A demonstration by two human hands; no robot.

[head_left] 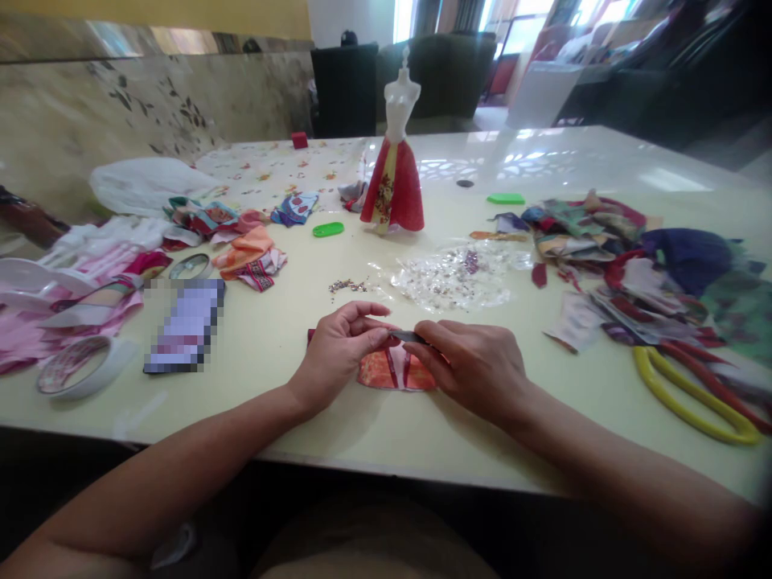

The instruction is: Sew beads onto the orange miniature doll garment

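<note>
At the front middle of the table, my right hand (476,362) pinches a slim dark grey tool (408,336); its exact kind is too blurred to tell. The tool's tip points left and meets the fingertips of my left hand (343,350). My left thumb and forefinger are pinched together there, and whatever they hold is too small to make out. Below both hands lies an orange-red patterned fabric piece (377,371) with dark red stripes and a pale middle, partly covered by my fingers. Small beads (348,286) and a clear plastic sheet with shiny stones (449,277) lie just beyond.
A white dress form (399,108) in a red and yellow skirt (410,189) stands behind. Fabric scraps (603,229) and yellow-handled scissors (693,410) lie right. On the left are a phone (186,326), a tape roll (75,368) and more scraps (250,249). Green cases (327,230) lie farther back.
</note>
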